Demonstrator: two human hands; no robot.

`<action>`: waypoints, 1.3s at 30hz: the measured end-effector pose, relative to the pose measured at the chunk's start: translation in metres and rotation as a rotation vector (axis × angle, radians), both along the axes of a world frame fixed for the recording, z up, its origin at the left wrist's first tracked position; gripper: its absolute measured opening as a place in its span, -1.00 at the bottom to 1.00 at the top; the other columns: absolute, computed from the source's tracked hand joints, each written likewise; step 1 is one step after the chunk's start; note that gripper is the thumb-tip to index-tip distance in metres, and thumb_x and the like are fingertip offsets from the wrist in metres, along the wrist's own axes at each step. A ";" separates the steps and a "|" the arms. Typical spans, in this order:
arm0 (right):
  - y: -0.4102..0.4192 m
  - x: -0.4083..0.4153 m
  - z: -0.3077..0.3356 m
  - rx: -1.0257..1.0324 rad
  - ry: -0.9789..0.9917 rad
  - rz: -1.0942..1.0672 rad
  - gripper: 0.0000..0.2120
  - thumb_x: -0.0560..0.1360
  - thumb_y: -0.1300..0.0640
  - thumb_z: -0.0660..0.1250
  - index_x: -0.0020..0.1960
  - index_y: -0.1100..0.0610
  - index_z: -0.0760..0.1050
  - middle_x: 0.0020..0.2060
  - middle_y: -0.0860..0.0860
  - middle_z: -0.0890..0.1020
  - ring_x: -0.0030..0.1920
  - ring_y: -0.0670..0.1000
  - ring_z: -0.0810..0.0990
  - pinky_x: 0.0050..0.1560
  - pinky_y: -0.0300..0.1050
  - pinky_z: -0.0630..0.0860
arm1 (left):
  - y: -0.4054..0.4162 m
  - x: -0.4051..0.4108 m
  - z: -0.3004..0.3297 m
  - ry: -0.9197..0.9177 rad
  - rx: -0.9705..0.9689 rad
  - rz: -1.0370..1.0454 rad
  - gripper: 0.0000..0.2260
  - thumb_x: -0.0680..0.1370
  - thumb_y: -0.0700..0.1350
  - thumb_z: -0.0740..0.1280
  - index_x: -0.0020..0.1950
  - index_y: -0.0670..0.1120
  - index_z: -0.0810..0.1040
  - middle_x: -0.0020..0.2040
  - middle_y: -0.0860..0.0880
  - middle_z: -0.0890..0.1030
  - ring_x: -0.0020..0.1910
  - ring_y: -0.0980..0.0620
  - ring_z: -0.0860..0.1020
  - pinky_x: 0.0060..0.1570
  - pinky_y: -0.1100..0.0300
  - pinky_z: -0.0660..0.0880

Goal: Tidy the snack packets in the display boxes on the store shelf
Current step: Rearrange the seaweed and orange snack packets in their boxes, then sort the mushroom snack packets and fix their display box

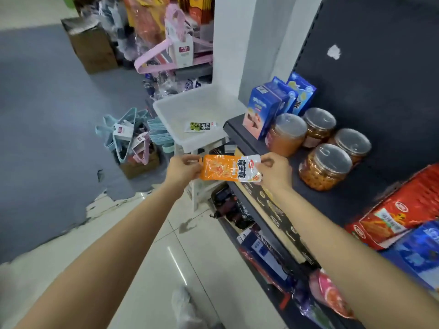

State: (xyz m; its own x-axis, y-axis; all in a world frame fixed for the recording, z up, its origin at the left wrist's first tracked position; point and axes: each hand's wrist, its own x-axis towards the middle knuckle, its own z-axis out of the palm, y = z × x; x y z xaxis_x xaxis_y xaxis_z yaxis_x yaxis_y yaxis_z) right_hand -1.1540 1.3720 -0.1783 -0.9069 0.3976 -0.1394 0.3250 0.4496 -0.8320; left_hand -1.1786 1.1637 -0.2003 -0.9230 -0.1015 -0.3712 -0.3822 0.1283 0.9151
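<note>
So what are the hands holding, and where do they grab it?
An orange packet, held flat between both hands: the left hand pinches its left end, the right hand its right end.

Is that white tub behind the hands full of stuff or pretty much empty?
Nearly empty. The white tub shows bare floor, with only one small green-and-black packet lying flat in it.

Orange snack packet [230,168] with a white right end and dark printed characters, flat and sealed, held level in the air off the front edge of the dark shelf [337,203], lengthwise left to right. Red display box [401,210] lying tilted at the shelf's right end, a blue display box [418,255] just beside and below it.
</note>
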 end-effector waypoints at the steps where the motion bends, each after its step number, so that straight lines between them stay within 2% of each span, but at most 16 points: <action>1: -0.014 -0.013 -0.003 -0.021 -0.009 -0.017 -0.87 0.43 0.31 0.35 -0.16 0.10 0.55 -0.22 0.04 0.62 -0.10 0.07 0.62 -0.03 0.16 0.59 | -0.015 -0.012 -0.001 -0.003 0.005 -0.023 -0.67 0.48 -0.39 0.33 0.24 -0.27 0.50 -0.17 -0.09 0.57 -0.27 0.04 0.57 -0.30 0.31 0.57; 5: -0.059 -0.064 -0.009 -0.013 -0.040 -0.017 -0.86 0.45 0.33 0.31 -0.06 0.15 0.58 -0.10 0.10 0.66 -0.09 0.04 0.61 -0.01 0.05 0.58 | -0.066 -0.054 -0.003 -0.021 0.028 -0.083 -0.61 0.46 -0.46 0.31 0.26 -0.24 0.49 -0.18 -0.05 0.58 -0.25 0.08 0.57 -0.34 0.37 0.52; 9: -0.084 -0.111 -0.014 -0.049 -0.014 -0.020 -0.80 0.47 0.36 0.29 0.02 0.16 0.56 -0.06 0.12 0.66 -0.09 0.05 0.64 -0.08 0.14 0.61 | -0.096 -0.099 -0.011 0.008 0.028 -0.084 -0.58 0.43 -0.44 0.36 0.27 -0.30 0.46 -0.05 -0.18 0.63 -0.17 -0.03 0.61 -0.04 0.16 0.57; 12: -0.097 -0.148 -0.019 -0.037 -0.005 0.006 -0.72 0.48 0.39 0.26 0.12 0.13 0.53 -0.06 0.13 0.64 -0.08 0.05 0.63 -0.07 0.11 0.61 | -0.104 -0.138 -0.017 0.039 -0.040 -0.064 -0.63 0.44 -0.40 0.38 0.23 -0.21 0.48 -0.14 -0.06 0.62 -0.21 0.05 0.60 -0.15 0.24 0.55; 14: -0.102 -0.178 -0.023 -0.042 0.001 0.035 -0.66 0.49 0.42 0.23 0.16 0.11 0.52 -0.09 0.08 0.61 -0.06 0.04 0.61 -0.07 0.03 0.60 | -0.107 -0.167 -0.020 0.057 -0.080 -0.054 -0.66 0.44 -0.39 0.38 0.19 -0.19 0.51 -0.18 -0.02 0.63 -0.22 0.07 0.60 -0.15 0.22 0.54; 16: -0.104 -0.210 -0.028 0.006 -0.006 0.067 -0.64 0.49 0.44 0.20 0.17 0.12 0.54 -0.08 0.01 0.57 -0.05 -0.01 0.56 -0.07 -0.11 0.52 | -0.106 -0.199 -0.024 0.084 -0.133 -0.066 -0.69 0.42 -0.41 0.36 0.13 -0.18 0.55 -0.19 -0.03 0.62 -0.22 0.03 0.60 -0.06 0.09 0.57; 18: -0.104 -0.246 -0.038 0.050 -0.012 0.104 -0.63 0.48 0.45 0.18 0.17 0.16 0.56 0.00 0.03 0.58 0.02 0.00 0.55 0.05 -0.12 0.50 | -0.103 -0.234 -0.032 0.098 -0.174 -0.084 -0.71 0.42 -0.41 0.36 0.10 -0.18 0.57 -0.17 -0.06 0.61 -0.24 0.03 0.58 0.00 0.04 0.56; 20: -0.102 -0.284 -0.054 0.092 -0.018 0.143 -0.61 0.45 0.46 0.19 0.18 0.18 0.55 0.10 0.10 0.59 0.09 0.09 0.56 0.16 -0.05 0.49 | -0.098 -0.271 -0.043 0.094 -0.213 -0.098 -0.70 0.42 -0.41 0.37 0.12 -0.22 0.57 -0.13 -0.09 0.58 -0.27 0.05 0.55 0.01 0.08 0.53; 22: -0.100 -0.320 -0.072 0.165 -0.081 0.184 -0.59 0.45 0.45 0.23 0.24 0.19 0.51 0.18 0.16 0.53 0.15 0.14 0.52 0.15 -0.15 0.41 | -0.093 -0.305 -0.057 0.077 -0.236 -0.111 -0.69 0.42 -0.43 0.36 0.14 -0.25 0.57 -0.12 -0.10 0.57 -0.31 0.09 0.53 -0.01 0.11 0.52; 25: -0.095 -0.359 -0.101 0.230 -0.199 0.275 -0.53 0.45 0.44 0.26 0.33 0.18 0.43 0.29 0.18 0.41 0.28 0.15 0.42 0.15 -0.28 0.29 | -0.086 -0.344 -0.083 0.019 -0.261 -0.157 -0.69 0.45 -0.42 0.32 0.18 -0.26 0.55 -0.10 -0.09 0.56 -0.28 0.03 0.54 -0.21 0.25 0.50; 28: -0.089 -0.387 -0.126 0.260 -0.303 0.326 -0.52 0.47 0.43 0.25 0.37 0.20 0.38 0.28 0.18 0.39 0.25 0.14 0.44 0.01 -0.37 0.27 | -0.079 -0.371 -0.107 -0.032 -0.279 -0.188 -0.72 0.48 -0.35 0.34 0.18 -0.20 0.55 -0.08 -0.07 0.57 -0.18 0.01 0.56 -0.40 0.46 0.43; 31: -0.084 -0.408 -0.149 0.289 -0.417 0.380 -0.56 0.47 0.39 0.27 0.33 0.22 0.42 0.27 0.19 0.45 0.24 0.15 0.46 0.09 -0.24 0.31 | -0.074 -0.389 -0.130 -0.099 -0.293 -0.197 -0.73 0.49 -0.33 0.35 0.18 -0.21 0.55 -0.04 -0.10 0.58 -0.15 0.02 0.54 -0.42 0.52 0.40; 33: -0.082 -0.417 -0.160 0.285 -0.455 0.374 -0.63 0.46 0.38 0.26 0.26 0.23 0.49 0.24 0.16 0.53 0.23 0.13 0.48 0.09 -0.22 0.32 | -0.072 -0.399 -0.144 -0.144 -0.313 -0.226 -0.70 0.47 -0.34 0.36 0.20 -0.22 0.55 0.00 -0.15 0.60 -0.14 0.00 0.53 -0.33 0.45 0.43; 34: -0.082 -0.420 -0.164 0.280 -0.471 0.363 -0.65 0.46 0.37 0.25 0.23 0.23 0.51 0.23 0.15 0.54 0.23 0.12 0.49 0.07 -0.23 0.32 | -0.072 -0.402 -0.149 -0.168 -0.325 -0.252 -0.68 0.46 -0.33 0.37 0.21 -0.21 0.55 0.04 -0.17 0.61 -0.11 -0.01 0.53 -0.23 0.35 0.46; 37: -0.082 -0.424 -0.171 0.288 -0.514 0.362 -0.65 0.48 0.34 0.24 0.24 0.22 0.51 0.25 0.13 0.53 0.26 0.11 0.47 0.14 -0.23 0.31 | -0.072 -0.406 -0.155 -0.213 -0.456 -0.349 -0.68 0.48 -0.25 0.36 0.24 -0.19 0.53 0.13 -0.18 0.59 0.08 -0.09 0.54 -0.01 0.18 0.43; 39: -0.082 -0.426 -0.171 0.279 -0.510 0.357 -0.67 0.49 0.34 0.23 0.23 0.22 0.53 0.25 0.12 0.54 0.26 0.10 0.47 0.16 -0.23 0.29 | -0.073 -0.408 -0.152 -0.189 -0.539 -0.400 -0.69 0.51 -0.22 0.32 0.26 -0.18 0.51 0.18 -0.17 0.56 0.18 -0.12 0.50 0.10 0.16 0.39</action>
State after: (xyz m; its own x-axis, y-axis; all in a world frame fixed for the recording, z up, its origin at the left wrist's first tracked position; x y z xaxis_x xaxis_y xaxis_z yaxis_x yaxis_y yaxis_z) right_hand -1.5801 1.2898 -0.3491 -0.8374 0.1694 -0.5197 0.4376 0.7776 -0.4515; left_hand -1.5871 1.0908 -0.3528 -0.8526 0.0180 -0.5223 -0.3570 0.7098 0.6072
